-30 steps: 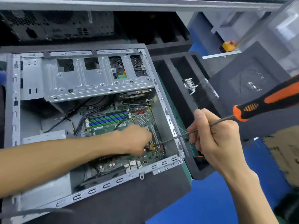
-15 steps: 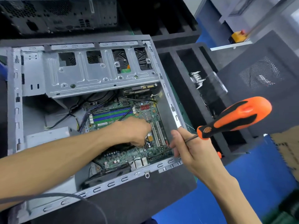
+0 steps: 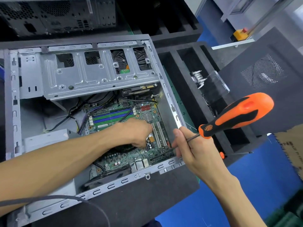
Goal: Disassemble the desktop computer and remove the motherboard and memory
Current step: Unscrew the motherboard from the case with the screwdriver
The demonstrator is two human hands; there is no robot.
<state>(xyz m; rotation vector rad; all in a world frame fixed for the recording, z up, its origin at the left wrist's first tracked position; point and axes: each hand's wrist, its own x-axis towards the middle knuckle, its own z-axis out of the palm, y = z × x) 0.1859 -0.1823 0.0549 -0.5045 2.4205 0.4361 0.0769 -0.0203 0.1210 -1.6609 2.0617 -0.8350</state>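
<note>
Orange-and-black screwdriver [image 3: 236, 115], green motherboard [image 3: 124, 154], grey case [image 3: 101, 74].

Your single head camera, looking down

It looks forward and down from close above the open computer case [image 3: 85, 99]; your hands enter from 7 and 5 o'clock.

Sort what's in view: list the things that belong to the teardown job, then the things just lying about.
In the job:
open grey metal computer case
green motherboard
blue and green memory slots
orange-and-black screwdriver, shaft gripped by right hand
left hand, down on the board

Lying about:
black foam tray
small orange-handled screwdriver
second black computer tower
black perforated side panel
cardboard
</note>
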